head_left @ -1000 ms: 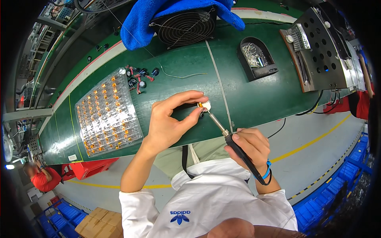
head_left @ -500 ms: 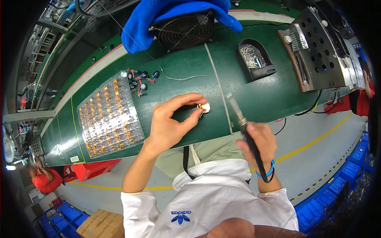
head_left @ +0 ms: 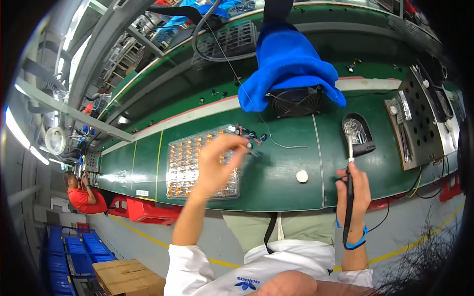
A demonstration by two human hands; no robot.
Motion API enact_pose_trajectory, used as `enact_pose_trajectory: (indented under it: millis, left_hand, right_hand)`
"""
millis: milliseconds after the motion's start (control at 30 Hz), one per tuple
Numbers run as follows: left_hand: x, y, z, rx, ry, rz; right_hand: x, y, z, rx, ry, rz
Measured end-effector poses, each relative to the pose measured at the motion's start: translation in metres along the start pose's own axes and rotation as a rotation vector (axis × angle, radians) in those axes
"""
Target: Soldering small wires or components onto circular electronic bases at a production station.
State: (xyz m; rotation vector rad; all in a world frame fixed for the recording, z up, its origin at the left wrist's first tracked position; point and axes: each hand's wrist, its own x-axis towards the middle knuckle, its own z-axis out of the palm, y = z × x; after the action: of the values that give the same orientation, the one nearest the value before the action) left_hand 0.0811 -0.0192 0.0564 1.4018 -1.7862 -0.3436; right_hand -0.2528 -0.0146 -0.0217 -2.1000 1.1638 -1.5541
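Note:
My left hand (head_left: 217, 165) is raised at the near right side of a clear plastic tray (head_left: 180, 170) holding rows of small orange-marked parts. Its thumb and forefinger are pinched together, blurred by motion. Something small and dark shows at the fingertips, too smeared to name. Just beyond lie several small dark round parts with reddish wires (head_left: 261, 137). In my right hand (head_left: 356, 190) is a soldering iron (head_left: 349, 197) with a black handle. Its metal tip points away, reaching the near part of a black bin (head_left: 366, 147) of small metal pieces. A round white piece (head_left: 301, 176) lies between my hands.
A black fan (head_left: 296, 102) draped with blue cloth (head_left: 291, 64) stands at the back. To the right is a perforated metal box (head_left: 427, 118). A strand of solder wire (head_left: 291, 147) lies on the green bench (head_left: 276, 192). A person in red (head_left: 86, 197) sits far left.
My left hand has lifted off the white piece, leaving it on the bench, and moved left toward the tray. The soldering iron has swung toward the black bin. The view has shifted.

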Motion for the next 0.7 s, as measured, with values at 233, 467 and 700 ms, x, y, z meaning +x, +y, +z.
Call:
enact_pose_trajectory:
  millis: [233, 467, 700]
  left_hand:
    - [0.086, -0.180, -0.084, 0.461, 0.241, -0.130]
    - [0.139, -0.236, -0.039, 0.659, -0.178, 0.051]
    - [0.114, -0.172, -0.042, 0.358, 0.044, -0.039]
  right_hand:
    - [0.006, 0.005, 0.025, 0.096, -0.017, -0.085]
    - [-0.003, 0.003, 0.026, 0.090, -0.058, -0.020]
    - [-0.007, 0.002, 0.026, 0.095, -0.035, 0.000]
